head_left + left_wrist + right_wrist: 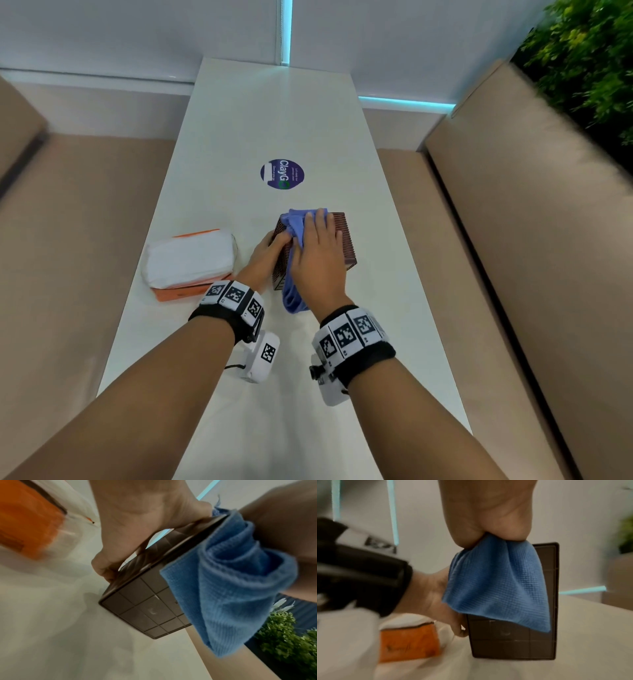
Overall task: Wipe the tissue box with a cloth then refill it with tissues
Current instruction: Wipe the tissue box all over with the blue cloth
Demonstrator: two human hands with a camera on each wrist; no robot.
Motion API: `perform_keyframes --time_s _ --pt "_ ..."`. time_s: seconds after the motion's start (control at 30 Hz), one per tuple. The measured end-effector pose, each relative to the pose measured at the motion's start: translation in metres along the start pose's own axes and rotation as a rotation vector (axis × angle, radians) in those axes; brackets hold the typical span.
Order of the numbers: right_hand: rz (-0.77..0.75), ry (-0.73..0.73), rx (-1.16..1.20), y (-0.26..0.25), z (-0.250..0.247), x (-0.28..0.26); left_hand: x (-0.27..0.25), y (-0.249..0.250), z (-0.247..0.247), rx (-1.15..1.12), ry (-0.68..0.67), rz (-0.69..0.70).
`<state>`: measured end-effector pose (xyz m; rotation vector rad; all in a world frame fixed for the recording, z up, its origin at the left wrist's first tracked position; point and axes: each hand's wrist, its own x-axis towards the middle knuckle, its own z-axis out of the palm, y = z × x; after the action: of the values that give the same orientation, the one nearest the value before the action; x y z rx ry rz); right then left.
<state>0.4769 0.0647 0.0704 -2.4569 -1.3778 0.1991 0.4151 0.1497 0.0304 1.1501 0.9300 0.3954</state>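
- The right hand lies flat on top of the tissue box, fingers straight and together, pressing the blue cloth onto its upper face; a loose tail of cloth hangs down the box's near end.
- The left hand steadies the box's left side, fingers curled against it.
- The box lies on its side on the white table, long axis running away from the person, gridded base toward them.
- So the wiping stroke likely runs along that axis, under the right hand.
- The tissue pack, orange and white, sits left of the box, nearer the left hand, for refilling.
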Motion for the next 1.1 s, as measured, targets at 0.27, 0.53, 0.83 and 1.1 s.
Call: perform_keyframes --time_s 0.27,0.53,0.83,1.1 --pt "0.359 0.129 0.298 0.032 -0.008 0.024 0.002 -0.007 0.000 -0.068 0.000 -0.027" --pt "0.459 0.184 0.535 0.043 -0.014 0.014 -0.002 -0.007 -0.007 -0.063 -0.036 -0.054" --pt "0.672 0.216 1.069 0.077 -0.001 0.010 0.003 -0.001 -0.021 -0.154 -0.027 0.024" --pt "0.828 0.061 1.621 0.103 0.022 -0.001 0.001 0.006 -0.031 -0.276 -0.195 -0.034"
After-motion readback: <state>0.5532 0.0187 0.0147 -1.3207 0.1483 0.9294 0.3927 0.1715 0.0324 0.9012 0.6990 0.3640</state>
